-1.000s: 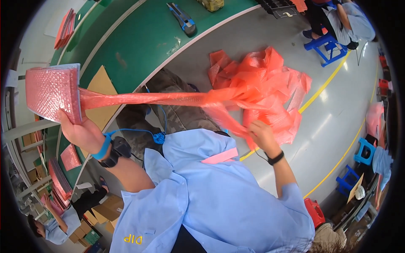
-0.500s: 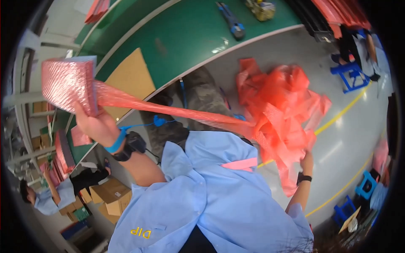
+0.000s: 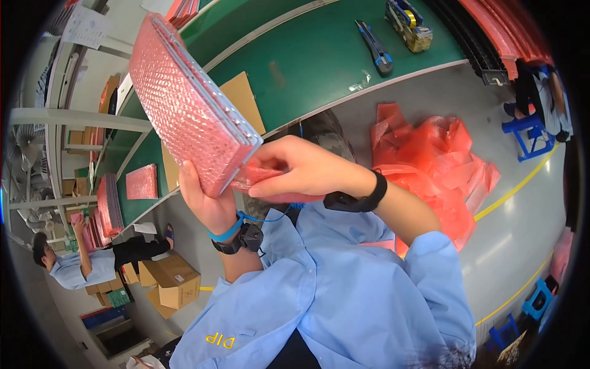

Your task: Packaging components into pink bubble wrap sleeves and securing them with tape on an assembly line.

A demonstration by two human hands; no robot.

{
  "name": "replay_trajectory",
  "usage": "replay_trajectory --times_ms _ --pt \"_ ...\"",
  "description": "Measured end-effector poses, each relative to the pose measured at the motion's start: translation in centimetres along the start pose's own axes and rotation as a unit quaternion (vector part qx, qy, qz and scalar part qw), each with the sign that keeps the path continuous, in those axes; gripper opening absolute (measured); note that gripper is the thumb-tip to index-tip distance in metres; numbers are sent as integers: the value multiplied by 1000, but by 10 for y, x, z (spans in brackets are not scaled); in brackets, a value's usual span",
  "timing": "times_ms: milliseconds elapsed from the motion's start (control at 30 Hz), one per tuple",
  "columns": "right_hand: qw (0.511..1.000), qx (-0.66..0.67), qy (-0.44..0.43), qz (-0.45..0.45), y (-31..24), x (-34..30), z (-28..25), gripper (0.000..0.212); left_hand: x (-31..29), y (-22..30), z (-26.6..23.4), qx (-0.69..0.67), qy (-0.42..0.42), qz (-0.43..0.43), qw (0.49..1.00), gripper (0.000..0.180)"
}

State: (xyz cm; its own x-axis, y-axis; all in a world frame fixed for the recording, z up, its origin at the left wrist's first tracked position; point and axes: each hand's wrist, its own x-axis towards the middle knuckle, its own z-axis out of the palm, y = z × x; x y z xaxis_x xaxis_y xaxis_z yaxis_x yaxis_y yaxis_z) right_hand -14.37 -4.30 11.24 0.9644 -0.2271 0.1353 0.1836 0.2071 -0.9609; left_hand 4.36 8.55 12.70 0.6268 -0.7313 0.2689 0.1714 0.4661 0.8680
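Observation:
A thick flat bundle [image 3: 181,101] is wrapped in shiny pink bubble wrap, with grey-blue layers showing along its edge. My left hand [image 3: 209,200] grips its lower end, the thumb lying on the pink face. At the corner closest to me, my right hand [image 3: 301,167] has its fingers closed on a strip of pink bubble wrap [image 3: 261,174] beside the bundle. Part of this strip is hidden under my right hand and wrist. Beyond my right forearm, a large crumpled heap of pink bubble wrap [image 3: 430,163] lies low beside the bench.
On the green workbench [image 3: 307,71] are a blue-and-black utility knife [image 3: 375,48], a tape dispenser [image 3: 409,24], a cardboard sheet [image 3: 243,101] and another pink-wrapped piece [image 3: 142,182]. Cardboard boxes [image 3: 175,283] stand at left. Other people sit or stand at both sides, near blue stools [image 3: 530,136].
The bundle has come closer and tilted, its edge now toward me. My right hand has left the heap and reached the bundle. The long stretched strip is no longer pulled across.

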Motion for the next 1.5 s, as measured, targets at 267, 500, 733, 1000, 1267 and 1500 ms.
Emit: replay_trajectory --times_ms 267,500,733,1000,1267,1500 --pt "972 194 83 -99 31 -24 -7 20 -1 -26 1 17 39 -23 999 42" --pt "966 209 120 91 66 -63 -31 18 -2 -68 -7 -15 62 -93 994 42" --pt "974 117 185 65 79 -80 -26 33 7 -100 -8 44 64 -195 978 43" --pt "959 117 239 101 94 -91 -18 35 13 -128 -10 189 32 -104 976 48" --pt "952 76 208 212 74 -117 -9 19 7 -112 2 359 38 -58 931 57" --pt "944 88 229 221 76 -124 -4 18 -19 -122 -38 293 97 -115 944 65"
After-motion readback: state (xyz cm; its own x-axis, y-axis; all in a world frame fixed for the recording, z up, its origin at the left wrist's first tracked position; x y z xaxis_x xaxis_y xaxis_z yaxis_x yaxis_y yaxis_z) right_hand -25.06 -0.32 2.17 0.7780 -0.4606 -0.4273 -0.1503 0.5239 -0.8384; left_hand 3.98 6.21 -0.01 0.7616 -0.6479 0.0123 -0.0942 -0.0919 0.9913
